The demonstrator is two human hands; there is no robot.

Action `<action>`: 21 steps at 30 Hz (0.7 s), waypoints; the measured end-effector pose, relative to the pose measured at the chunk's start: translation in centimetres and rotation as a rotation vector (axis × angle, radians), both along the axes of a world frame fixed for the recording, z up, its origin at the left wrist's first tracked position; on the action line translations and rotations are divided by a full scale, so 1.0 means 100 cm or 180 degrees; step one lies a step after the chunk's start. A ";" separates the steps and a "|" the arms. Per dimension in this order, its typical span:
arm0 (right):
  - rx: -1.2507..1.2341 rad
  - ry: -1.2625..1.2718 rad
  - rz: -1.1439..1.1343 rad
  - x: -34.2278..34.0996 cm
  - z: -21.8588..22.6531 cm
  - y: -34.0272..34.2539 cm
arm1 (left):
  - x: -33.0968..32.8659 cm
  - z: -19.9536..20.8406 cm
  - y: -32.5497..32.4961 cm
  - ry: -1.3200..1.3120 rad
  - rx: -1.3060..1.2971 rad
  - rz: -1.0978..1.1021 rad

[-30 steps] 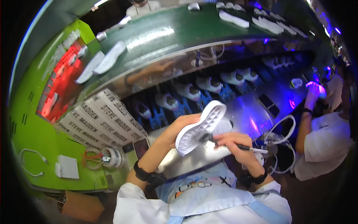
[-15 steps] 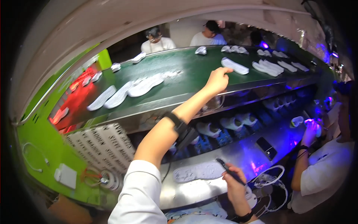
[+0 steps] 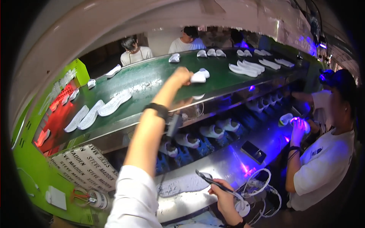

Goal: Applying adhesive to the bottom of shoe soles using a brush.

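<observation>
Over the green conveyor belt (image 3: 152,83), my left hand (image 3: 182,76) is closed on the near end of a white shoe sole (image 3: 199,77), which looks tilted up from the belt. Fingertips are partly hidden behind the hand. My right hand (image 3: 224,199) grips a slim black pen-shaped tool (image 3: 218,184) low over the steel bench, its tip pointing up and left. Beneath that tip lies another pale sole (image 3: 180,185) with a speckled face, flat on the bench (image 3: 171,209) and partly covered by my left sleeve.
More white soles (image 3: 90,114) lie along the belt, left and right. Below it, shoes (image 3: 186,140) stand on a lower rack. A black phone-like device (image 3: 253,152) and white cables (image 3: 262,182) are at right. A co-worker (image 3: 323,159) sits there; others stand across the belt.
My left hand went from pointing at the flat sole to gripping it, and the sole now looks tilted. The view has swung right. My right hand still holds the black tool.
</observation>
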State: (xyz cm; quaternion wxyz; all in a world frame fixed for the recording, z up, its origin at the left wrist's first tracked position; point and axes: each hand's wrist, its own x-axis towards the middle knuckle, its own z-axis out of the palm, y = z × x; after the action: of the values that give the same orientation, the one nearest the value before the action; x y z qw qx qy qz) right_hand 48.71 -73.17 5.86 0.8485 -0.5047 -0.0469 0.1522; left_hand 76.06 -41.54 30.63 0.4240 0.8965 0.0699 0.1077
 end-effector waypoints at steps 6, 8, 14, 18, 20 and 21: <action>0.0111 -0.0072 0.0032 -0.017 0.011 0.000 | -0.262 -0.018 -0.039 -0.1212 -0.2008 -0.0595; 0.0505 0.0572 0.0280 -0.001 0.008 0.011 | -0.309 -0.093 -0.014 -0.0648 -0.3673 -0.0327; 0.0258 0.0734 0.2179 -0.054 0.026 0.041 | -0.432 -0.307 -0.066 -0.0687 -0.5789 0.0225; -0.1239 -0.3189 0.0520 -0.065 -0.003 0.090 | -0.438 -0.363 -0.099 -0.1070 -0.6661 -0.0367; -0.1285 -0.3303 0.1073 -0.090 -0.021 0.089 | -0.437 -0.380 -0.101 -0.0970 -0.6084 0.0311; -0.1118 -0.3219 0.1463 -0.092 -0.018 0.086 | -0.434 -0.366 -0.102 -0.1046 -0.6762 -0.0610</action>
State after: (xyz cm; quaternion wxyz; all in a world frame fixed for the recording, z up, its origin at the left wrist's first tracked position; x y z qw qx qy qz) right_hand 39.49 -64.56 4.05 0.5694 -0.6247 -0.5286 0.0780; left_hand 32.63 -51.72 -5.99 0.9959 0.0465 -0.0006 0.0773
